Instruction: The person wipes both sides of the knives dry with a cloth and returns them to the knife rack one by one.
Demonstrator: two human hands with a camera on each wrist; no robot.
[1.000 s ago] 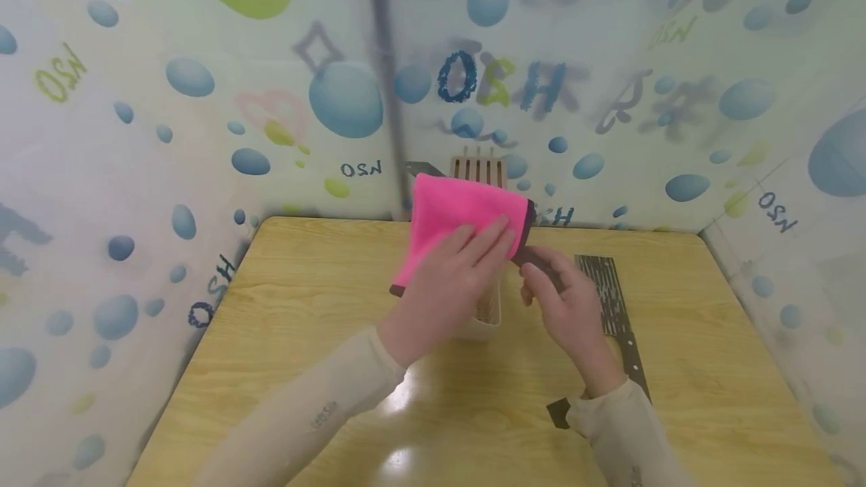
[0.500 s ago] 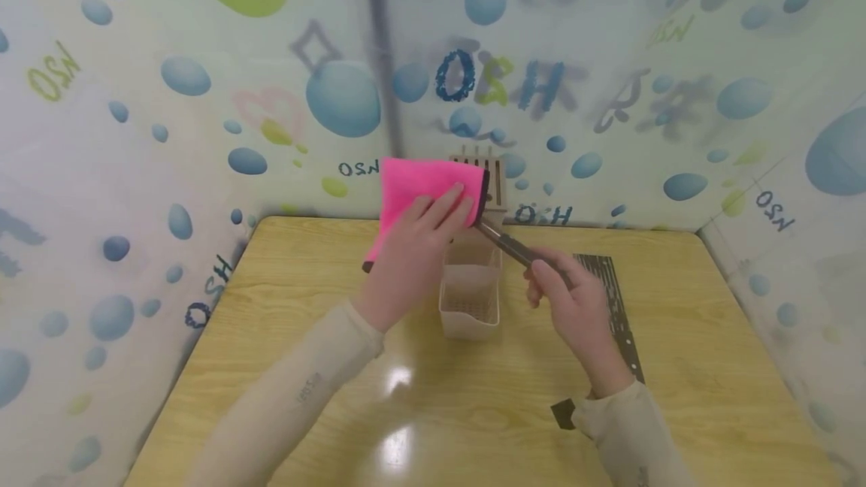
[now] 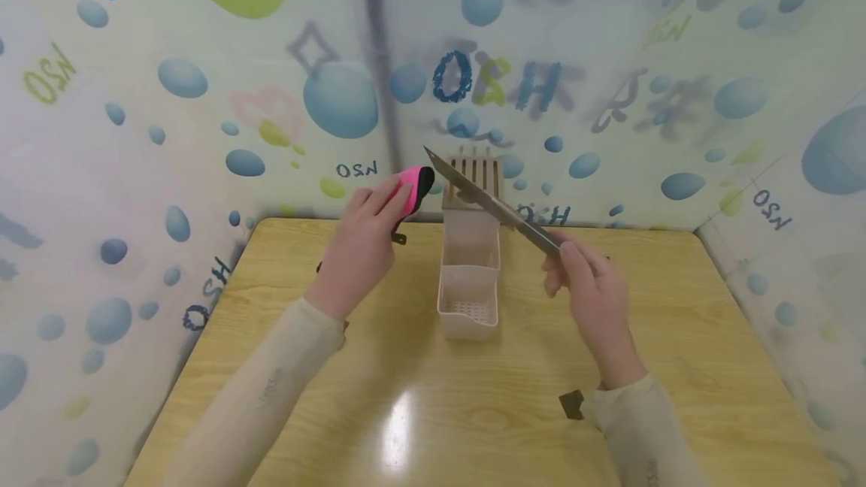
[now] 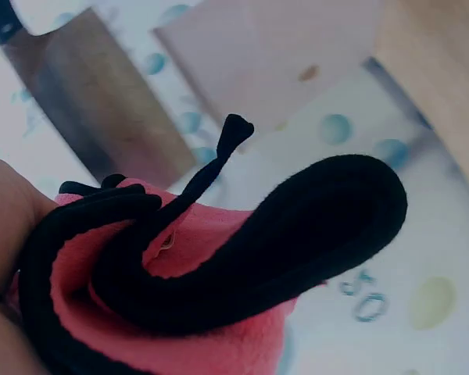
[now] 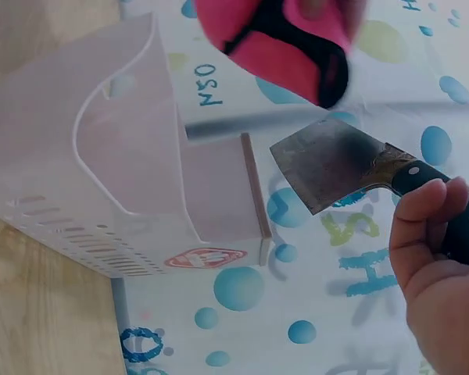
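My right hand (image 3: pixel 595 291) grips a cleaver (image 5: pixel 324 160) by its dark riveted handle (image 5: pixel 465 223). In the head view the blade (image 3: pixel 497 210) points up and left, in front of the holder's slotted top. My left hand (image 3: pixel 355 258) clutches a pink cloth (image 3: pixel 408 185) with black edging, left of the blade and apart from it. The left wrist view shows the cloth (image 4: pixel 219 207) bunched, a black loop sticking out, with the cleaver blade (image 4: pixel 102 94) behind. A pale plastic knife holder (image 3: pixel 468 230) stands upright on the table between my hands.
The wooden table (image 3: pixel 676 322) meets printed walls (image 3: pixel 338 36) at the back and sides. The holder has a slotted top (image 3: pixel 476 175) and an open front bin (image 3: pixel 467 328). A dark piece (image 3: pixel 571 404) shows beside the right sleeve.
The cloth has come off the blade as my left hand moved left, and it is now bunched up. My right hand has shifted slightly right, tilting the cleaver. The dark striped blade on the right is now mostly hidden.
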